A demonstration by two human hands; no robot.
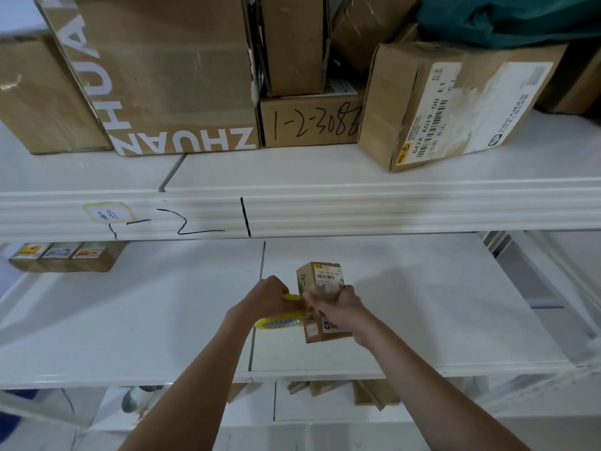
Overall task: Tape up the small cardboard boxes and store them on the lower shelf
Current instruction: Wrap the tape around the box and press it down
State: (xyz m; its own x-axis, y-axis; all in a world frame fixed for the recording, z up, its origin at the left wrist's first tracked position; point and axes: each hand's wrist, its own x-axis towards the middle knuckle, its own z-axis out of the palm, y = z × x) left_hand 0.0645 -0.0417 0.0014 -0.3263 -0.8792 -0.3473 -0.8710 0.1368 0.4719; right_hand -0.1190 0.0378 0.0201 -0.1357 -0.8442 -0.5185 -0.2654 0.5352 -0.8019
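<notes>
A small cardboard box (320,281) with a white barcode label stands on end above the white middle shelf (130,320). My right hand (338,309) grips it around the middle, fingers curled over its front. To its left, my left hand (271,299) holds a roll of yellow-edged tape (279,322) pressed against the box's side. Three more small boxes (65,255) with labels sit in a row at the shelf's far left, under the upper shelf's edge.
The upper shelf (325,177) holds large cardboard boxes, one printed ZHUAN (169,76), another (448,102) with barcode labels. Its front rail carries handwritten marks. Below the middle shelf lie cardboard pieces (367,393) and a grey object (136,398). A shelf post (536,288) stands at right.
</notes>
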